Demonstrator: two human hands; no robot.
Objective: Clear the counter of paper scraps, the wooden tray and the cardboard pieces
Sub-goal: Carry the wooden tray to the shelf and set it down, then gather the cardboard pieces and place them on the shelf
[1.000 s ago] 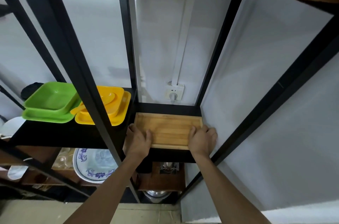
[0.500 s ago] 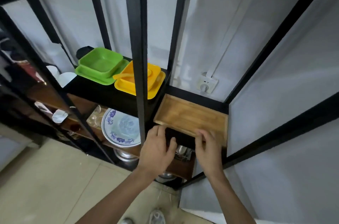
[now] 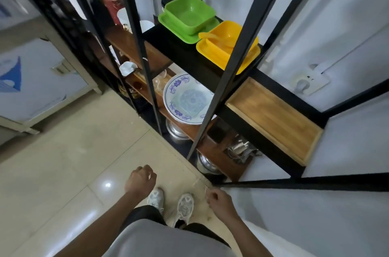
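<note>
The wooden tray (image 3: 275, 119) lies flat on the black shelf (image 3: 185, 54) of a metal rack, at its right end against the white wall. Both hands are low and well away from it, over the tiled floor. My left hand (image 3: 140, 179) hangs with its fingers curled and nothing in it. My right hand (image 3: 219, 199) is also curled loosely and holds nothing. No paper scraps or cardboard pieces are in view.
Green dishes (image 3: 188, 17) and yellow dishes (image 3: 228, 46) share the tray's shelf. A blue-patterned bowl (image 3: 187, 98), metal pots and utensils sit on lower wooden shelves. Black rack posts (image 3: 229, 62) stand in front. A white cabinet (image 3: 35, 79) is at left.
Both hands let go of the wooden tray and dropped down towards my body. The view swung down and left, so the floor and my shoes now show.
</note>
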